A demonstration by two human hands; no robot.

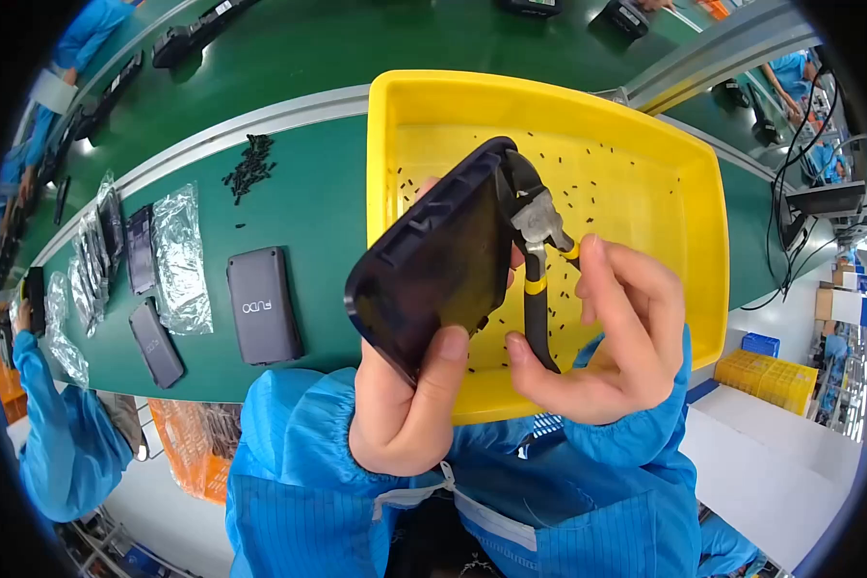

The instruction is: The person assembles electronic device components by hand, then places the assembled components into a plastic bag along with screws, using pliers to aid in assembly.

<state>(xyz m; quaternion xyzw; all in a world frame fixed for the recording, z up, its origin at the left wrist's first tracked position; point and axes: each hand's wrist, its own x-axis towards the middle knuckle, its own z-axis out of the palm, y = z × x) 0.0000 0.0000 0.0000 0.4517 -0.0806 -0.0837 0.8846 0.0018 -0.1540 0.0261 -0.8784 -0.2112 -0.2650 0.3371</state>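
Tilted in my left hand (409,409) is a dark plastic housing (433,265), its thumb on the near edge and other fingers behind. My right hand (617,332) holds diagonal cutters (537,308) with black and yellow handles, thumb on one handle and fingertips by the other. The cutters' metal jaws (538,218) meet the housing's far right edge; the exact bite is hidden. Below both hands lies a yellow tray (713,289) with many small black plastic bits scattered over its bottom.
On the green bench left lie a dark case (260,308), a smaller case (156,344), a pile of black bits (251,166) and clear plastic bags (180,260). A metal post (722,67) rises at the far right. A co-worker's blue sleeve (43,414) shows at left.
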